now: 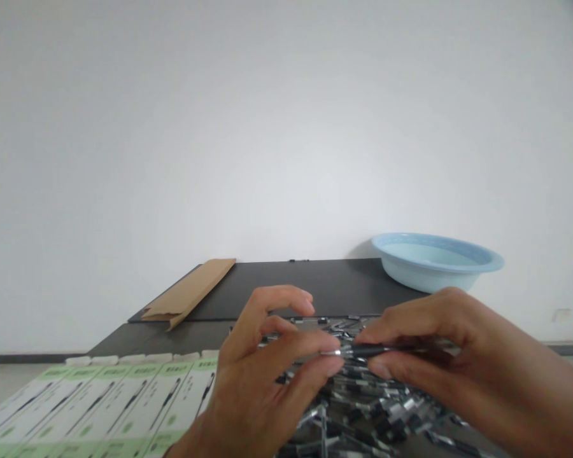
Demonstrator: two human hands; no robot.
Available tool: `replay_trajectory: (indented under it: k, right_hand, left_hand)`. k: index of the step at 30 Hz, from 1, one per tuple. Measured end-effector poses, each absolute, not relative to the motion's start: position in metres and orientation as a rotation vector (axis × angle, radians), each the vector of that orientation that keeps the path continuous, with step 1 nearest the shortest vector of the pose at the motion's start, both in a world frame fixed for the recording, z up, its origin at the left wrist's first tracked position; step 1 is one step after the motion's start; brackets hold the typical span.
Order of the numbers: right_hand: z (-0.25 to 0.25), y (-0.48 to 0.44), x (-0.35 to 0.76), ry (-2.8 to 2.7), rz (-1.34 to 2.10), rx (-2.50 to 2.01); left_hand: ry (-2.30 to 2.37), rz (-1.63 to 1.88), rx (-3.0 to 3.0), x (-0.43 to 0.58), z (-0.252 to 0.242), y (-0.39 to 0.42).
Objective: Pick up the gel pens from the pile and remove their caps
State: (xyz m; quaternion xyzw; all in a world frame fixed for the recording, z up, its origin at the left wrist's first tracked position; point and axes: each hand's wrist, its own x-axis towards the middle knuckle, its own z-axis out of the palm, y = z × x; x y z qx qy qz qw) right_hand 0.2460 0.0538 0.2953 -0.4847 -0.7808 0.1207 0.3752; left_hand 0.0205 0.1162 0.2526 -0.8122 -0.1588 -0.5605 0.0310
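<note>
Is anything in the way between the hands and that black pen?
No. The left hand and right hand both pinch the black pen, touching it directly, above the pile of pens.

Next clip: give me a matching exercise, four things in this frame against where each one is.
Things
1. basin
2. paper sleeve
3. boxes
4. pen

Places
A. near left, side by side in a row
B. pinched between the left hand and the right hand
C. far right on the table
D. far left on the table, lying flat

Pairs: 1-C, 2-D, 3-A, 4-B
</note>
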Motion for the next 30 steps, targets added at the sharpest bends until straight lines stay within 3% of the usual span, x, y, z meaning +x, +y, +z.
replay_trajectory:
  k: [30]
  right_hand:
    - [0.3028, 0.0541, 0.2381, -2.014, 0.340, -1.265]
  left_hand:
    - [-0.450, -1.838, -2.500, 0.0276, 0.2499, 0.1152]
